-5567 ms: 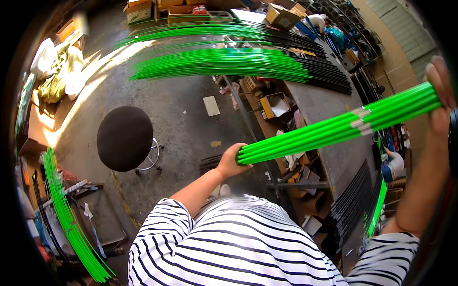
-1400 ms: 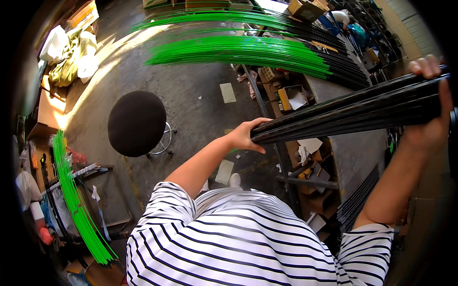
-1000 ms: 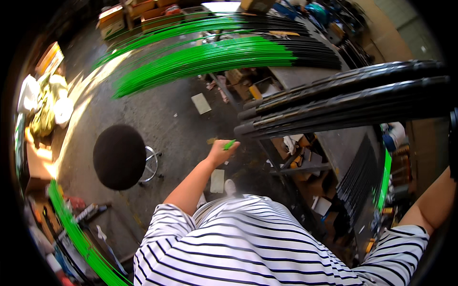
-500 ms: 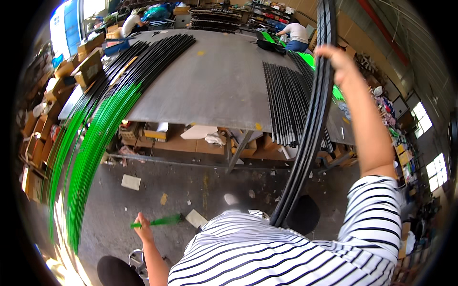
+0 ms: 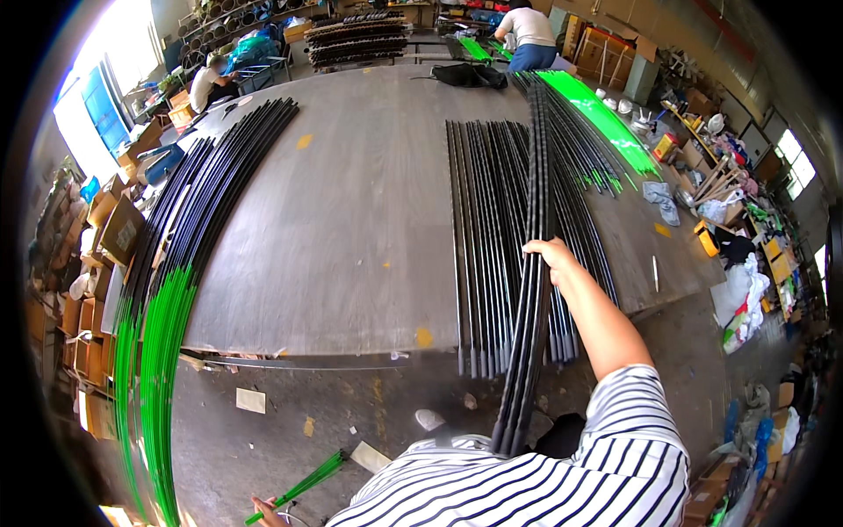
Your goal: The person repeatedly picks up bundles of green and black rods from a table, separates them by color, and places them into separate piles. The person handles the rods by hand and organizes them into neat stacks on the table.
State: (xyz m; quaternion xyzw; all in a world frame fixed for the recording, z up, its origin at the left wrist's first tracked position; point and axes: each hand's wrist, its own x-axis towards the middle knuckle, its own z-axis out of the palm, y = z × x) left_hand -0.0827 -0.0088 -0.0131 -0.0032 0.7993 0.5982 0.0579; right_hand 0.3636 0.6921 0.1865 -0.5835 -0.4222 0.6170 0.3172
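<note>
In the right half of the frame, the right hand [image 5: 551, 256] is closed around a bundle of long black rods [image 5: 532, 220], gripping it a little below the frame's middle height on the far side of the worktop's near edge. The bundle stands nearly upright in the view: its upper end reaches toward the top right, and its capped lower end comes down past the worktop [image 5: 351, 220] edge to the striped shirt [image 5: 527, 487] at the bottom. Whether it touches the worktop cannot be told. At the lower edge, left of centre, the left hand [image 5: 270, 516], partly cut off, grips a thin bunch of green rods [image 5: 309, 481] that slants up to the right over the floor. A row of black rods [image 5: 483, 237] lies side by side on the worktop at right of centre, behind the held bundle. On the left, a pile of black-and-green rods [image 5: 167, 329] has its black lengths on the worktop and its green ends hanging beyond the near edge. A black bag [image 5: 470, 75] lies at the top centre, with bright green strips [image 5: 601, 119] at the upper right. One person [image 5: 531, 31] bends at the top; another [image 5: 211, 85] sits at the upper left.
</note>
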